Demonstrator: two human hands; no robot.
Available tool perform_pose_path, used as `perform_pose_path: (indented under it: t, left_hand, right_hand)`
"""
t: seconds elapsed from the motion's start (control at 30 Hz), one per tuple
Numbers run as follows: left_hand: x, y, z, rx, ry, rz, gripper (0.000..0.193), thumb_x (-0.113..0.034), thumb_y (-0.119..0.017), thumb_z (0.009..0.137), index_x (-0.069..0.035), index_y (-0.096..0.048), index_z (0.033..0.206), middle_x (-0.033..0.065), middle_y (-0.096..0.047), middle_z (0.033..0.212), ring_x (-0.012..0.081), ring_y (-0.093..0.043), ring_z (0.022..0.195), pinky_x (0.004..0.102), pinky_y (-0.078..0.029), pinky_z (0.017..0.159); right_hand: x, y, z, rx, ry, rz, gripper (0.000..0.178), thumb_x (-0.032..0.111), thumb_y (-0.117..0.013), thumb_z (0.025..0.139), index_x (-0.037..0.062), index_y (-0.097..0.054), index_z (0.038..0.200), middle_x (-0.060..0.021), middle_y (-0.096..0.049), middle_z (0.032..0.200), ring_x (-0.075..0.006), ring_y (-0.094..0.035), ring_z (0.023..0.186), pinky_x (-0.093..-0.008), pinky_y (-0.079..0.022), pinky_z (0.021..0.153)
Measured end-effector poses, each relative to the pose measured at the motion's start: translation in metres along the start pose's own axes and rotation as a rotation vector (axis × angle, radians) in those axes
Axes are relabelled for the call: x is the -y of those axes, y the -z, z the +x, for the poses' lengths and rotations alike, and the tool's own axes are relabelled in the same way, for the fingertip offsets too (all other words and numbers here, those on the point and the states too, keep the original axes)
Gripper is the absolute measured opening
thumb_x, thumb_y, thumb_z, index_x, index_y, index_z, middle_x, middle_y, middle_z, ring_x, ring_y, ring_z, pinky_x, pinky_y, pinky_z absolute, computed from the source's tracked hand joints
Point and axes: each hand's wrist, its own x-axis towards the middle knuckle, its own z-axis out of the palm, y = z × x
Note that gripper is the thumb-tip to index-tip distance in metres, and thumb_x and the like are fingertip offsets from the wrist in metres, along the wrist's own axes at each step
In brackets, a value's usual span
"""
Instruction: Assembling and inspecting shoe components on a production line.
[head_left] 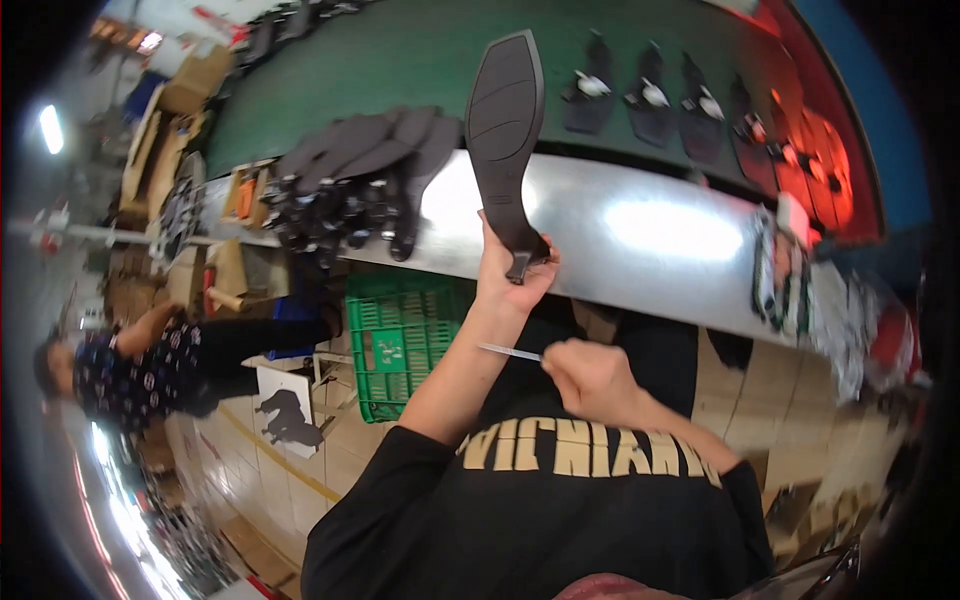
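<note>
A black heeled shoe sole [503,120] stands up before me, its grooved underside facing me and its toe end pointing away over the bench. My left hand [500,275] is closed around its heel end; some fingers are hidden behind it. Closer to my body, my right hand [595,378] is shut in a fist on a thin, whitish, stick-like tool [512,350]. The tool's tip points left, near my left forearm, and is apart from the sole. Its exact kind is unclear.
A metal ledge [600,220] edges the green belt [380,60]. Black soles [370,150] are heaped at left; several dark shoe pieces [650,95] lie in a row at right, some under red light. A green crate [400,340] stands below. Another person [135,350] is at far left.
</note>
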Motion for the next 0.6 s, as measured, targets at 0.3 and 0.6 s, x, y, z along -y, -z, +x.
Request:
perform_pose_path:
  t: [0.3, 0.6]
  left_hand:
    - [-0.22, -0.075, -0.039, 0.088, -0.798, 0.446, 0.012, -0.021, -0.06, 0.088, -0.013, -0.061, 0.098, 0.0024, -0.064, 0.087, 0.0198, -0.062, 0.075, 0.0334, -0.048, 0.062]
    - [-0.335, 0.0, -0.058, -0.508, -1.44, 1.341, 0.024, -0.017, -0.061, 0.093, 0.003, -0.07, 0.102, 0.0049, -0.068, 0.094, 0.0106, -0.06, 0.086, 0.0241, -0.046, 0.079]
  right_hand:
    - [-0.02, 0.034, 0.015, -0.227, -0.247, 0.021, 0.007, 0.002, -0.056, 0.089, 0.0015, -0.059, 0.082, -0.0096, -0.054, 0.062, -0.0184, -0.05, 0.049, -0.0295, -0.04, 0.05]
    - [-0.055, 0.06, 0.009, -0.257, -0.379, -0.005, 0.007, 0.002, -0.056, 0.09, -0.0006, -0.06, 0.084, -0.0094, -0.057, 0.066, -0.0178, -0.054, 0.055, -0.0287, -0.042, 0.054]
